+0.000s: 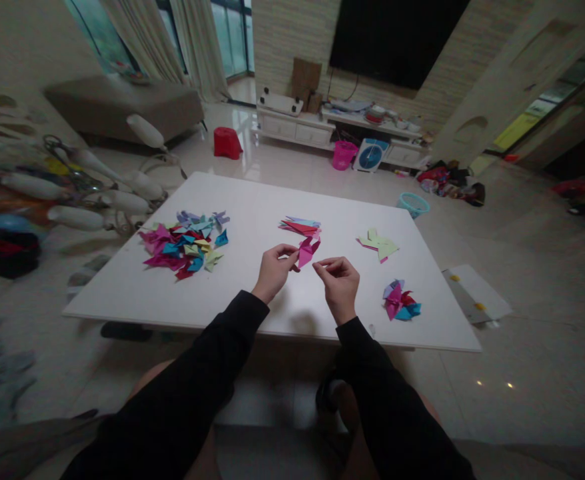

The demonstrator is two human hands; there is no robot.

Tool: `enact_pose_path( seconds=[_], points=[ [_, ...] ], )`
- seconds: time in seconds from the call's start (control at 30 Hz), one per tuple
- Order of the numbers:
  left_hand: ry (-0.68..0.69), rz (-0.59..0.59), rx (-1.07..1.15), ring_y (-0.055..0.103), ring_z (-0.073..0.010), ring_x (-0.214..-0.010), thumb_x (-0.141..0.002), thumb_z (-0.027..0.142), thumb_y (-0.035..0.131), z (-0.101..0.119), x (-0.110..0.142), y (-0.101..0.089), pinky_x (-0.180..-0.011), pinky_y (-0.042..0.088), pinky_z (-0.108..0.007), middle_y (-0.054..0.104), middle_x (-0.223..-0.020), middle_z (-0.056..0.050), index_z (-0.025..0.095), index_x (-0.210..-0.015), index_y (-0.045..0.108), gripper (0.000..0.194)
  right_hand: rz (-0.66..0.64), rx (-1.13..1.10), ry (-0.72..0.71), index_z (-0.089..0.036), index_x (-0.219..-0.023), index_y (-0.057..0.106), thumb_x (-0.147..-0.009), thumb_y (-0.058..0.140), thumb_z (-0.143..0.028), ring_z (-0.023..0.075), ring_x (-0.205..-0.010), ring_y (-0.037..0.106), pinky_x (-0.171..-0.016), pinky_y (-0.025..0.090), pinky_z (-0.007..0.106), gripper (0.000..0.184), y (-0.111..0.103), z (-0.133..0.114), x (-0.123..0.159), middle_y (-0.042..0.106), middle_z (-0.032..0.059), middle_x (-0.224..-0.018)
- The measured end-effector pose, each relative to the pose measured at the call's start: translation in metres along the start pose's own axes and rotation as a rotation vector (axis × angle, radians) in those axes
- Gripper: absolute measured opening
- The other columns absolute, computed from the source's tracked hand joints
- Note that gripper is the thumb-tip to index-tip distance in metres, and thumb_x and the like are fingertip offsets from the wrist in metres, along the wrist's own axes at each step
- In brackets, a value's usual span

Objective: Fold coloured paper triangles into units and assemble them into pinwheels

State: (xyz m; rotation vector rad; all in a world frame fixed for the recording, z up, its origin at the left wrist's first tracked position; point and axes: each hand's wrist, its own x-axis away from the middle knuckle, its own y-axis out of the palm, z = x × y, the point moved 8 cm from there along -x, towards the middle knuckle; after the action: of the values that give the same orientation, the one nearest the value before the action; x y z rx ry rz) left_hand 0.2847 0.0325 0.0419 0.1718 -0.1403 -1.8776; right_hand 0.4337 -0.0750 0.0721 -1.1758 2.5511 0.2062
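My left hand point(275, 269) pinches a folded pink origami paper piece point(307, 252) between thumb and fingers, just above the table. Close by on its right, my right hand point(339, 283) has thumb and forefinger pressed together near the piece's lower edge. Whether those fingertips hold anything is too small to tell. Behind the piece lies a stack of folded paper strips point(300, 225) in red, blue and pink. A heap of colourful origami pieces point(182, 247) covers the left part of the white table point(252, 307).
To the right lie a pale green paper piece point(380, 245) and a small cluster of folded papers point(401, 301). A lamp with white shades point(122, 200) reaches over the table's left edge. Beyond stand a red stool point(227, 143) and a blue basket point(413, 203).
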Motion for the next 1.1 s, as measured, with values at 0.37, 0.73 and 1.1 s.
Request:
enact_pose_path(
  seconds=[0.37,0.73,1.1],
  points=[
    [0.003,0.002,0.012,0.058,-0.0104,-0.053,-0.070,0.040,0.081,0.001,0.000,0.000,-0.053,0.049,-0.026,0.068,-0.073,-0.002,0.014,-0.082,0.070,0.032,-0.019,0.014,-0.013,-0.021,-0.067,0.057,-0.076,0.082,-0.037,0.0158,-0.068,0.060,-0.067,0.047,0.032,0.031,0.002,-0.008,0.002,0.071,0.0022,-0.076],
    [-0.007,0.001,0.024,0.059,-0.0108,-0.052,-0.067,0.042,0.084,0.003,0.002,0.001,-0.052,0.049,-0.026,0.067,-0.072,-0.002,0.013,-0.081,0.070,0.035,-0.048,0.075,-0.033,-0.021,-0.074,0.064,-0.080,0.079,-0.036,0.0143,-0.066,0.056,-0.063,0.044,0.029,0.022,0.005,-0.013,0.005,0.067,0.0001,-0.073],
    [0.005,-0.036,0.008,0.060,-0.0121,-0.056,-0.068,0.041,0.083,0.001,0.002,0.004,-0.055,0.048,-0.027,0.068,-0.074,-0.003,0.012,-0.082,0.070,0.034,0.048,0.040,0.068,-0.019,-0.075,0.064,-0.080,0.077,-0.040,0.0136,-0.066,0.054,-0.063,0.044,0.028,0.025,-0.005,0.008,-0.002,0.062,-0.0014,-0.070]
  ],
)
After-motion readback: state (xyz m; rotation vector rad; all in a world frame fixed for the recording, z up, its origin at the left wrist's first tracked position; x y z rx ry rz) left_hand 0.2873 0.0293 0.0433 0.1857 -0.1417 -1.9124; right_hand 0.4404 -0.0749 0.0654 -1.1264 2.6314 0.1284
